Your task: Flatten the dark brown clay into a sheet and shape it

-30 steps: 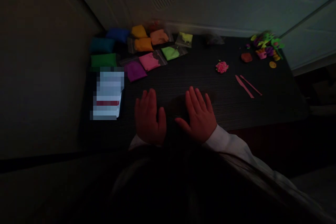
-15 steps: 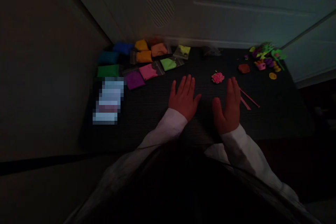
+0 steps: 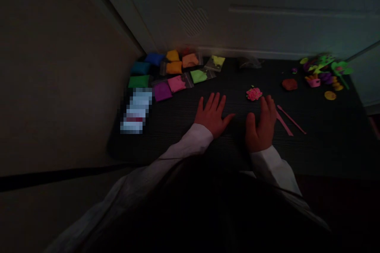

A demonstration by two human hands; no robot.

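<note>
My left hand (image 3: 211, 115) is spread with its palm down at the middle of the dark table (image 3: 178, 126), holding nothing. To its right, my right hand (image 3: 261, 126) is raised a little on its side, thumb apart from the fingers, and is empty too. Just beyond the right fingertips lies a pink clay flower (image 3: 254, 94) with a bit of green at its edge. Two pink modelling tools, a flat one (image 3: 285, 124) and a thin stick (image 3: 292, 119), rest on the table right of that hand.
Bags of coloured clay, among them a purple one (image 3: 162, 91) and a light green one (image 3: 198, 75), line the back left. A phone with a blurred screen (image 3: 136, 110) lies at left. A reddish-brown lump (image 3: 289, 84) and several clay figures (image 3: 323, 73) sit at right. A white panel (image 3: 267, 31) rises behind.
The camera view has shifted, so the table's things appear farther right and slightly lower. My left thumb stretches out wider, and my right fingers bend slightly more. Nothing was picked up.
</note>
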